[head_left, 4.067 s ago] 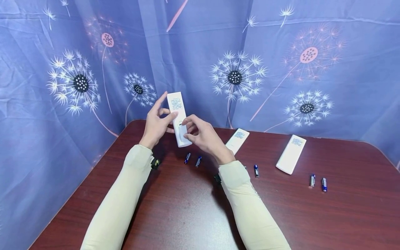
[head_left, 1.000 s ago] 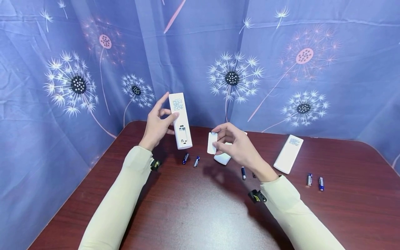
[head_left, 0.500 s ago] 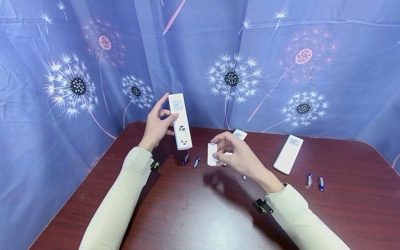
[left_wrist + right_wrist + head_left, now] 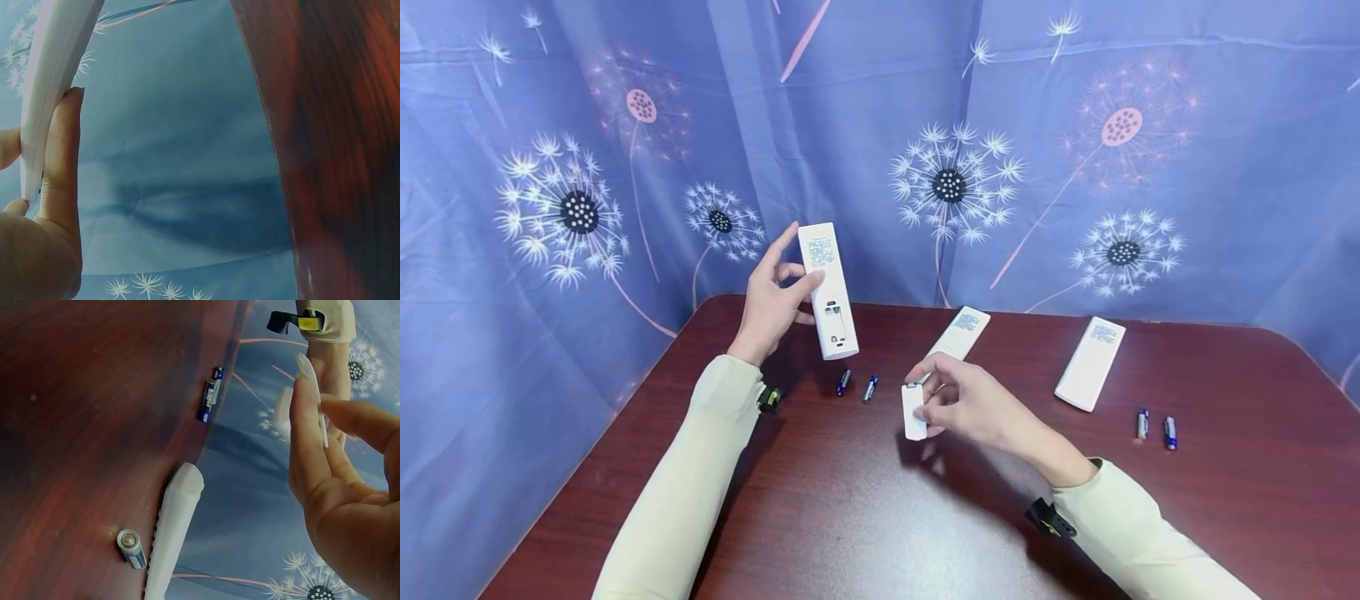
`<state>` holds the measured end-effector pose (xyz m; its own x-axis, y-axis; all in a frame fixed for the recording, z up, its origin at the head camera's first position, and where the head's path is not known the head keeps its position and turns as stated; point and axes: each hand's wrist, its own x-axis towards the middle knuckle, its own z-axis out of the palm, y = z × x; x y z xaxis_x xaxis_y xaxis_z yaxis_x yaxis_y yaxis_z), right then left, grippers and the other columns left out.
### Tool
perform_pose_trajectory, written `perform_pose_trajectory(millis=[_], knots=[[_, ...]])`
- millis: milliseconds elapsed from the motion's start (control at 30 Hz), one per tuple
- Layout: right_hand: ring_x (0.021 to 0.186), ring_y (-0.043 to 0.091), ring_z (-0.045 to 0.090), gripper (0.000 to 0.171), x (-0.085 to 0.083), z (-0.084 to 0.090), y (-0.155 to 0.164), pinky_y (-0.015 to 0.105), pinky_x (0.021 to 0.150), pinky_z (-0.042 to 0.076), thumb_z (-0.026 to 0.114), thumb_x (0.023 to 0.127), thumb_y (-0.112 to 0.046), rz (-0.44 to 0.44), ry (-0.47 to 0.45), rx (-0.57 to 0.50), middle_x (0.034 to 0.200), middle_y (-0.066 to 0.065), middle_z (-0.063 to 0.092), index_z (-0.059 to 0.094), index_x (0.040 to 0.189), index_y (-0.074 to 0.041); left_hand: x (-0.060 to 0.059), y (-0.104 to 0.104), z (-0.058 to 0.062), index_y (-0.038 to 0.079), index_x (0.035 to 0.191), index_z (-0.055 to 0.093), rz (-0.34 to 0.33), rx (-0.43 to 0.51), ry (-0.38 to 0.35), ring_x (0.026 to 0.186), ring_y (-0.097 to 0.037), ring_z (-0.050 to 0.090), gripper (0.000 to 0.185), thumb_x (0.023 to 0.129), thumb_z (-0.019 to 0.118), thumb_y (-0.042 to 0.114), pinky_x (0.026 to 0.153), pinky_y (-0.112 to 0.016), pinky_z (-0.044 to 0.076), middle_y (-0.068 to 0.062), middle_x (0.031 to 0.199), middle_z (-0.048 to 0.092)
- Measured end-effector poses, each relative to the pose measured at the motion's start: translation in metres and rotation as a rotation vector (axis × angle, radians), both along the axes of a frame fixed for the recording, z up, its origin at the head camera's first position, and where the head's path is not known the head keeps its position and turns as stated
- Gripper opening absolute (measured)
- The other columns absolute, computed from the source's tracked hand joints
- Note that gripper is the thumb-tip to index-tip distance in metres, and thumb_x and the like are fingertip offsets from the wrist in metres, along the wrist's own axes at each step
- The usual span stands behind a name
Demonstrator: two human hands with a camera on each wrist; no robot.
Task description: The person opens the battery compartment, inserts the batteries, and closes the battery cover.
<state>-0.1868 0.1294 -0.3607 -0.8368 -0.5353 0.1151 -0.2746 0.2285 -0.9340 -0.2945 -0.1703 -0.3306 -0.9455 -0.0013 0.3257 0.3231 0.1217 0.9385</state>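
My left hand holds a white remote upright above the far left of the table, its back facing me and its battery bay uncovered. The left wrist view shows the remote's edge against that hand's fingers. My right hand pinches the loose white battery cover just above the table, in front of the held remote. The cover also shows between the fingertips in the right wrist view. Two blue batteries lie below the held remote.
Two more white remotes lie on the dark red table: one behind my right hand, one farther right. Two batteries lie at the right. Another battery lies beside a remote. A blue dandelion curtain surrounds the table.
The cover has come off the held remote. My right hand has carried it away, down and toward me, close to the table. The left hand has kept the remote still.
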Motion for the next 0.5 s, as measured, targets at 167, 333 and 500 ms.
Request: perform_pose_trajectory(millis=[167,333,500], knots=[[0.083,0.023,0.070,0.033,0.0028,-0.0004,-0.0034,0.039,0.072,0.066,0.069,0.092,0.013,0.042,-0.055,0.057,0.097,0.015,0.065,0.062,0.123,0.004,0.0014,-0.0003,0.0010,0.034,0.167,0.038,-0.005,0.016,-0.003,0.075,-0.028,0.075,0.079,0.101,0.074,0.010,0.057,-0.053,0.064,-0.012,0.105,0.066],[0.082,0.021,0.070,0.031,0.0070,-0.0009,-0.0063,0.038,0.072,0.066,0.068,0.092,0.015,0.074,-0.103,0.089,0.096,0.016,0.066,0.063,0.121,0.004,0.0011,0.0003,0.0011,0.034,0.166,0.038,-0.008,0.018,-0.001,0.074,-0.026,0.075,0.078,0.101,0.074,0.010,0.059,-0.058,0.063,-0.012,0.106,0.066],[0.081,0.022,0.071,0.031,0.0087,-0.0034,-0.0090,0.038,0.072,0.066,0.066,0.091,0.018,0.106,-0.131,0.118,0.097,0.017,0.064,0.062,0.118,0.004,0.0007,0.0006,0.0008,0.034,0.167,0.038,-0.010,0.009,-0.001,0.074,-0.027,0.073,0.078,0.101,0.074,0.011,0.058,-0.054,0.064,-0.012,0.106,0.066]])
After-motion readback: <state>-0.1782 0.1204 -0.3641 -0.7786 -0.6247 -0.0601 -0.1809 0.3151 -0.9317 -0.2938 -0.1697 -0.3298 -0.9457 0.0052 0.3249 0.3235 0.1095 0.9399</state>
